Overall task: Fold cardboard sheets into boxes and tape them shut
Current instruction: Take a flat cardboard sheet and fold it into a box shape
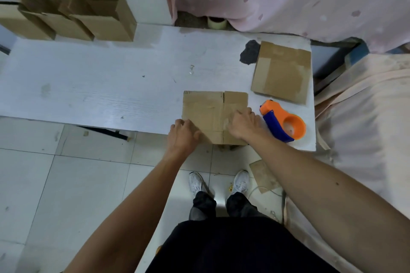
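Cardboard sheet (206,108) on surface (88,86): judged light, stiff, hinging at creases; left hand (183,133) fingers curl round its near-left corner, right hand (241,124) fingers bent onto right panel, grip unclear.

Both bare forearms run from the frame bottom up to center. Left hand (184,134) and right hand (243,125) knuckles up, fingers curled, gripping cardboard sheet (208,113) edges.
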